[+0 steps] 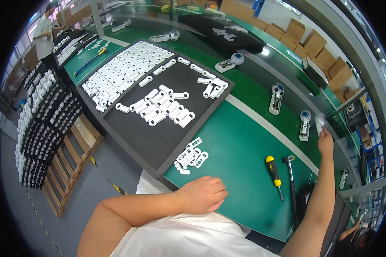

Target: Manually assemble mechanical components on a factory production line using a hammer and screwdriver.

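Note:
My left hand [203, 195] rests at the near edge of the green mat [240, 171], fingers curled in, with nothing seen in them. My right hand [326, 141] reaches out over the conveyor at the right. Its fingers are closed on a white device [319, 122] with a rounded head, blurred and partly covered. Left of that hand, an open white device [304, 126] with a round blue-patterned head lies on the belt. Small white plastic parts [191, 156] are heaped on the mat beyond my left hand.
A black foam tray [137, 141] carries many white casings [163, 105]. A yellow-black screwdriver [273, 173] and a hammer [291, 180] lie on the mat. More open devices [276, 98] line the belt. Stacked trays [51, 124] stand on a wooden pallet [75, 158]; another person [43, 34] stands far left.

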Available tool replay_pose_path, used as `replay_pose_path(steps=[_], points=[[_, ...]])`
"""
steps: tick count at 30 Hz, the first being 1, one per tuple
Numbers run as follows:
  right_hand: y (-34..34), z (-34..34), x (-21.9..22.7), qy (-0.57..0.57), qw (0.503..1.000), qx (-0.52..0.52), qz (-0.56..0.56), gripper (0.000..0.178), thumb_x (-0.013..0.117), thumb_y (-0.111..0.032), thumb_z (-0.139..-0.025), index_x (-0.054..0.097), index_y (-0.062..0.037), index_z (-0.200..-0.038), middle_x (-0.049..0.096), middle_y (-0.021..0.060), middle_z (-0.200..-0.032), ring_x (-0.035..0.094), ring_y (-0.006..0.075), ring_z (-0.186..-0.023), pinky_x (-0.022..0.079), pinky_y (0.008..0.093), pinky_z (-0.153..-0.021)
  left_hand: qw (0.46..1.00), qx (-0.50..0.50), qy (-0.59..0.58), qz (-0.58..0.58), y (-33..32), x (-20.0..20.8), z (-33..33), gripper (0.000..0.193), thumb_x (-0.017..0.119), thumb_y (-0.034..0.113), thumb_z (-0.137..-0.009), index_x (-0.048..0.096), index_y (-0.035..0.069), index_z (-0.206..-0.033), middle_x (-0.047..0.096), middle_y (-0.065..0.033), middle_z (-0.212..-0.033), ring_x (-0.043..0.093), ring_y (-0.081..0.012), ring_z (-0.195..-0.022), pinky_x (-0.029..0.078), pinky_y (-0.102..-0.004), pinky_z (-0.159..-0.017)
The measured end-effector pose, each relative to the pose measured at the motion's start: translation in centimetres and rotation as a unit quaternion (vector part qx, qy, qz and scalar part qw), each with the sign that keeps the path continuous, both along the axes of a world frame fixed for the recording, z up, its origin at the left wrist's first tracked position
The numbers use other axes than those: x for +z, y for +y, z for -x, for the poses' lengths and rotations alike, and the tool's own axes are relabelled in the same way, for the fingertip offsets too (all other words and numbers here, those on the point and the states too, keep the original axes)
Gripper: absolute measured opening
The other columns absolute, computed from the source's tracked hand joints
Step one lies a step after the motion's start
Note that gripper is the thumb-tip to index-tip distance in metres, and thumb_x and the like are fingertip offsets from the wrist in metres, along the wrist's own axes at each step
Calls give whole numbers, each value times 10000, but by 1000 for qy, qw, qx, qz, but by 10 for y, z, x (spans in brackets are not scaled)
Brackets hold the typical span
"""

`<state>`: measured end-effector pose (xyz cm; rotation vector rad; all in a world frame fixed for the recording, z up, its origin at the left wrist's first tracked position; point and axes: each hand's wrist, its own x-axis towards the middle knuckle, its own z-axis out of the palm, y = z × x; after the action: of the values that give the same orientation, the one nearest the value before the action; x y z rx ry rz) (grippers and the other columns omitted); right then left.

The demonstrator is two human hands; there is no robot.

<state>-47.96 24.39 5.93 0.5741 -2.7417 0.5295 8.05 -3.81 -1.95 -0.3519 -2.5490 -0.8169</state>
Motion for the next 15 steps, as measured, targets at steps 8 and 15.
replay_pose_path(steps=[8,15], points=[[-58,-341,57,10,951,265,-157,473,700,-154,-987,689,-93,-1456,736,220,-1112,740,395,-892,590,480,-805,996,9,64,-59,-41,69,-23,182,795,54,-849,750,64,-1026,735,-114,-1052,702,-316,-995,579,-441,-861],[-93,-432,9,-86,925,284,-239,672,786,-391,-941,623,-74,-1511,715,150,-902,728,335,-754,577,448,-653,914,370,-83,143,-169,84,-31,89,753,107,-939,736,40,-995,706,-152,-1004,674,-385,-1060,550,-480,-925]])
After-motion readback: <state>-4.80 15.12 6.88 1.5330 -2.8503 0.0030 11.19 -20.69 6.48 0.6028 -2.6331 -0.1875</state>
